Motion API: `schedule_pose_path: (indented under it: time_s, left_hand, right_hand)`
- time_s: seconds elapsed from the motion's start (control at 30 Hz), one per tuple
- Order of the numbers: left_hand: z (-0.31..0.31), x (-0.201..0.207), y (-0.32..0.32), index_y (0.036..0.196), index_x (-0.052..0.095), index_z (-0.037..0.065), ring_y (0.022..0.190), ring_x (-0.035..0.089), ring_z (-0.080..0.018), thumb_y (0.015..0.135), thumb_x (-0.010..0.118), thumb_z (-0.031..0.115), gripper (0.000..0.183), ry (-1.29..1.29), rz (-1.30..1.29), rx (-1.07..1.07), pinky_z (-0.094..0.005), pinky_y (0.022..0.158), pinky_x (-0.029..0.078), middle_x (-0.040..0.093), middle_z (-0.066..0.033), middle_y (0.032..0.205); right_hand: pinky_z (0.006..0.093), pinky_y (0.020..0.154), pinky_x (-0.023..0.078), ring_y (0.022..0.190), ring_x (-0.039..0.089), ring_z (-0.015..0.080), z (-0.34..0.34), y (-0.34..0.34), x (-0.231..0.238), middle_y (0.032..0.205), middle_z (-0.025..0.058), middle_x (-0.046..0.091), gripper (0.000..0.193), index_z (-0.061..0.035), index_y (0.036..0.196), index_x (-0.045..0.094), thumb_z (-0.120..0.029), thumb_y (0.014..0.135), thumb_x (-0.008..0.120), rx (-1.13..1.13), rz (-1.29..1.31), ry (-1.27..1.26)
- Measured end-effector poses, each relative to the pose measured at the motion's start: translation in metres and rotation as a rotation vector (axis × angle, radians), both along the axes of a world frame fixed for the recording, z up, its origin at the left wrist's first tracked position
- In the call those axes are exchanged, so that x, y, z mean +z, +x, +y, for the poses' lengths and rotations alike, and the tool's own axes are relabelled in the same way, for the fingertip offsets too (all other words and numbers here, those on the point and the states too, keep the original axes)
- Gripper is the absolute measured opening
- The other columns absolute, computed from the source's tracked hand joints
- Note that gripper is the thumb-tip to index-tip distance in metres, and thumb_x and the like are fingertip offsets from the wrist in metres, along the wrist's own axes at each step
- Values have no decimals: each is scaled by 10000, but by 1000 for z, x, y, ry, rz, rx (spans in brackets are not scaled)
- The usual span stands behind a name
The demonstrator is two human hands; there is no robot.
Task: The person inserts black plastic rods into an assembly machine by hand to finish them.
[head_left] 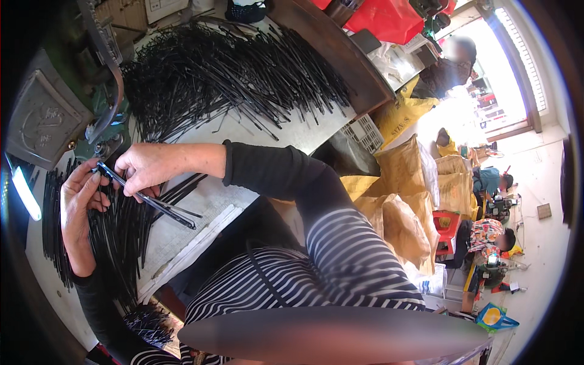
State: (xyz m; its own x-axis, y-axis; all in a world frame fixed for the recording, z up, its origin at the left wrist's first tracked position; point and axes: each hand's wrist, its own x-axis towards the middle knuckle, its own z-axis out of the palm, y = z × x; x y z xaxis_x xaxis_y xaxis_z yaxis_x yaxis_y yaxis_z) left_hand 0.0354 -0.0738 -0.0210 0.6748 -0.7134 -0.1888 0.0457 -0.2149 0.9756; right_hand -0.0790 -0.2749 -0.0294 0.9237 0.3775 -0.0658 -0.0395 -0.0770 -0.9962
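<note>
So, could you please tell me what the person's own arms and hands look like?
The left hand and right hand are ungloved. Dark sleeves stop short of both wrists; striped black-and-white fabric covers the upper right arm.

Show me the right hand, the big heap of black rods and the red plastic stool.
Right hand (146, 166), head view: back of the hand.
Big heap of black rods (225, 76), head view: its middle.
Red plastic stool (449, 231), head view: its red body.

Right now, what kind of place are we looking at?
Probably a small workshop: there's a big pile of long thin black rods, a grey-green metal machine, and bulging tan sacks.
</note>
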Motion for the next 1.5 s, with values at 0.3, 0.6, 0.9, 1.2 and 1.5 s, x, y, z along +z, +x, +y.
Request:
schedule_pose_path:
  time_s: [0.3,0.6,0.9,1.2,1.5]
  left_hand:
    - [-2,-1,0,1175,530,-6,506,577,-71,866,588,144,349,-23,12,29,-153,420,442,628,-55,790]
    - [0,5,0,1151,530,-20,518,550,-82,866,587,191,360,-15,-41,26,-175,445,415,616,-57,791]
    - [0,18,-13,1159,500,-90,590,636,-158,841,582,147,404,-105,-30,-73,-216,503,498,664,-140,843]
    - [-5,17,-3,1139,528,-73,581,629,-116,853,572,158,370,-122,-101,-74,-185,489,491,666,-101,815]
    - [-12,17,2,1133,544,-58,577,620,-100,866,564,172,353,-147,-167,-89,-178,491,493,660,-85,795]
  right_hand:
    - [222,459,476,513,584,119,-1,-4,0,669,82,633,243,63,980,553,-95,796,553,-33,4,27]
    - [218,455,459,515,574,107,2,4,3,686,81,641,235,45,969,562,-111,795,583,-77,12,51]
    - [182,466,406,529,526,66,10,-3,16,728,43,605,338,-17,1137,537,-236,880,552,-166,176,54]
    - [180,472,408,534,534,68,11,6,20,709,34,598,327,-29,1112,547,-251,873,564,-235,209,107]
    - [189,493,427,563,551,78,7,9,17,704,28,595,313,-42,1102,549,-248,867,573,-275,197,124]
